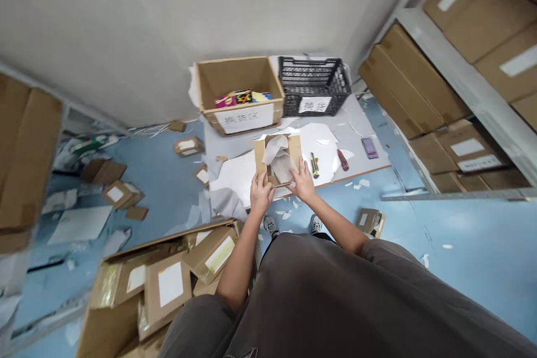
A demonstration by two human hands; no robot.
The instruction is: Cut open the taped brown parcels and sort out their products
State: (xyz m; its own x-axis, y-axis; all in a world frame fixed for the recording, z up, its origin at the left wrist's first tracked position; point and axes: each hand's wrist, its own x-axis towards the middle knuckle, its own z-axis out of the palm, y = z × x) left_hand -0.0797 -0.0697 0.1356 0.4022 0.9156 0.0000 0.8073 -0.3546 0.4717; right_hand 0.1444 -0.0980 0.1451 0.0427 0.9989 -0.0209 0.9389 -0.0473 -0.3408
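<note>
An opened cardboard box (296, 148) with its flaps spread rests at the table's near edge. Crumpled white packing paper (277, 151) pokes up from inside it; whatever lies beneath the paper is hidden. My left hand (260, 194) grips the near left corner of the box. At the near right corner my right hand (304, 180) holds it too, thumb toward the front side and fingers along the flap. Just right of the box lie a yellow-and-black utility knife (314, 165) and a red-and-black cutter (343, 160).
Behind stand a large carton (239, 75) holding colourful packs and a black plastic crate (314, 89). A purple pixelated item (370, 148) lies on the table (361, 123). Near my left arm is a big carton of parcels (168, 285). Shelves (444, 196) with boxes flank the right; scraps litter the floor.
</note>
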